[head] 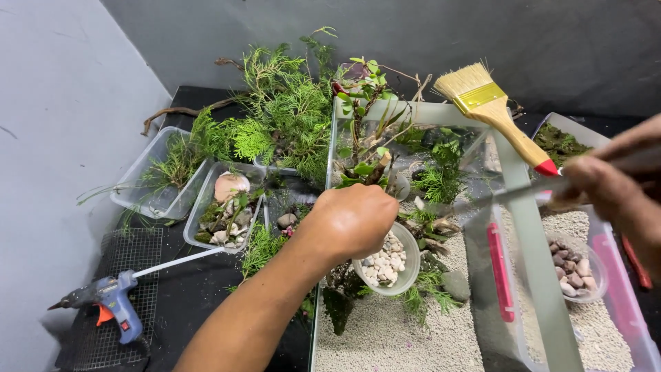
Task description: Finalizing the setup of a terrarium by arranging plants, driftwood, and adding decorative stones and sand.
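Black table [200, 296] under grey walls, our left hand [351, 220] gripping a small cup of pebbles [389, 263] inside the glass tank [530, 227], right hand [613, 189] pinching long tweezers [496, 198], blue glue gun [103, 300] lying at far left.

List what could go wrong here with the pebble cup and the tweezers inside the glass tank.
1. The left hand holds the pebble cup tilted over the sand; pebbles might spill.
2. The long tweezers in the right hand reach among the planted greens and may uproot them.
3. The paintbrush lying across the tank rim could get knocked in.
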